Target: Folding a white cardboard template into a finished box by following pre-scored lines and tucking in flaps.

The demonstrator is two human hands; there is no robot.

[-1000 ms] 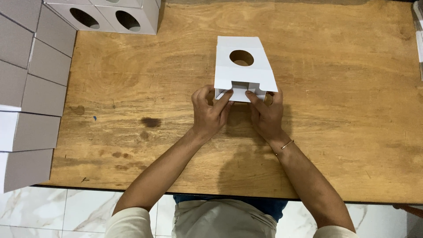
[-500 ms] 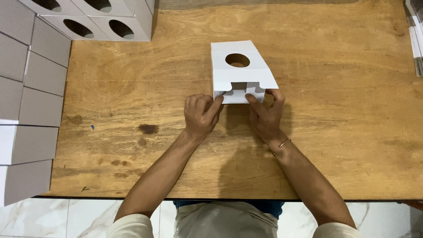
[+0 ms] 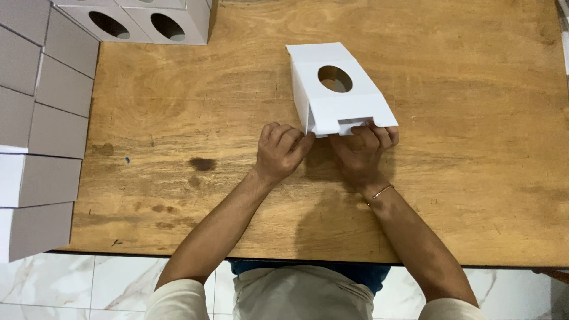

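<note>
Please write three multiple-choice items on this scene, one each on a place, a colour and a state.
1. Where on the wooden table does the white cardboard box with the oval hole lie?
A. at the far middle, beyond the hands
B. on the near left corner
C. on the floor

2. What colour is the bracelet on the right wrist?
A. black
B. gold
C. blue

3. How do the left hand and right hand meet the box?
A. both lie flat, away from it
B. only the left touches it
C. both have fingertips on its near end

Answers: 1 A, the box sits beyond both hands, near the table's far middle. 2 B, a thin gold band shows at the wrist. 3 C, fingertips of both hands press its near flaps.
</note>
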